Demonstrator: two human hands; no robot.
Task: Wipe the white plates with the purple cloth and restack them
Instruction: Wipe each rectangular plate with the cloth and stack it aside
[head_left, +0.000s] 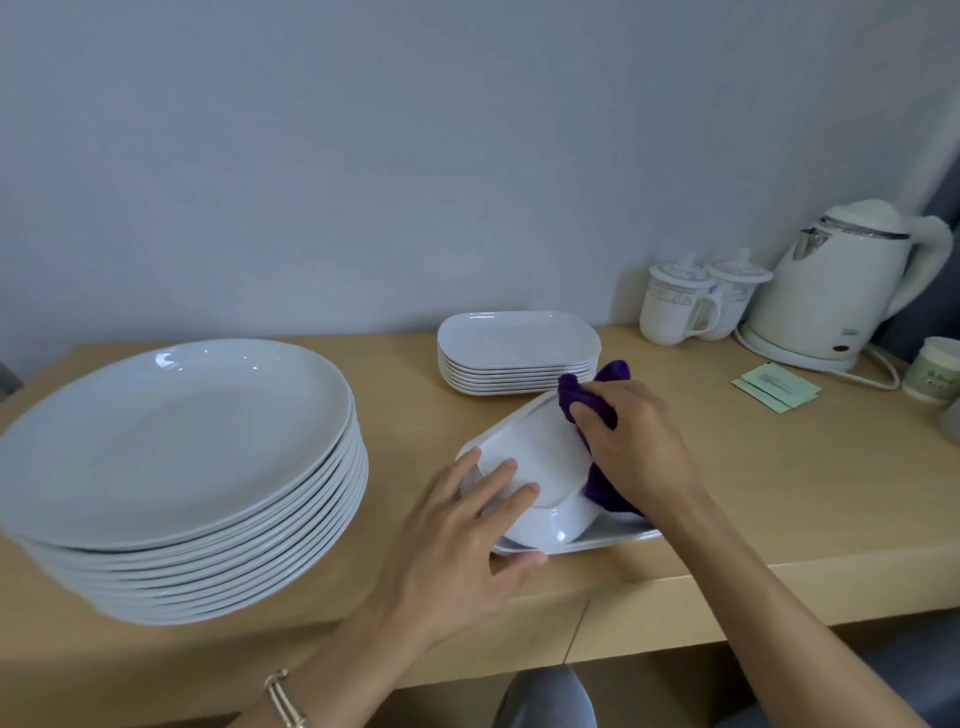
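Fingers (511, 500) of left hand (452, 545) spread across upturned white plate (540, 447), thumb under rim; right hand (639, 441) fingers curled round purple cloth (592, 387), pressing it on plate. Plate tilted above desk (779, 493).

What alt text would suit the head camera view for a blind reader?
A person's right hand presses a purple cloth onto an upturned white rectangular plate that the left hand holds tilted over a wooden counter. A stack of round plates stands to the left, a stack of rectangular ones behind, a kettle at far right.
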